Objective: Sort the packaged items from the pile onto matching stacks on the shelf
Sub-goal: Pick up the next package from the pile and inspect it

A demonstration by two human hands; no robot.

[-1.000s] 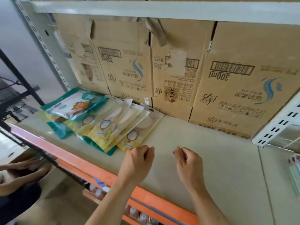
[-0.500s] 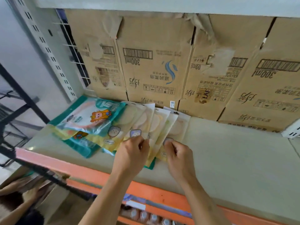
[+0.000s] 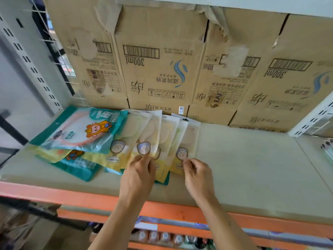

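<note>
A fanned pile of flat packets lies on the pale shelf board (image 3: 243, 159). Several yellow packets (image 3: 158, 134) with a round cartoon badge overlap one another in the middle. Teal packets (image 3: 81, 129) with an orange cartoon figure lie on the left, one on top and one (image 3: 79, 165) underneath. My left hand (image 3: 138, 175) pinches the lower edge of a yellow packet just below its badge. Fingers of my right hand (image 3: 197, 175) pinch the bottom edge of the rightmost yellow packet (image 3: 189, 141).
Upside-down cardboard cartons (image 3: 162, 60) line the back of the shelf. An orange beam (image 3: 54, 193) runs along the shelf's front edge, with bottles (image 3: 162, 237) on the level below. A white upright (image 3: 313, 118) bounds the bay on the right, a perforated post (image 3: 32, 69) on the left.
Both hands moved from the bare shelf front up and left onto the yellow packets and took hold of their lower edges. The camera shifted closer to the pile.
</note>
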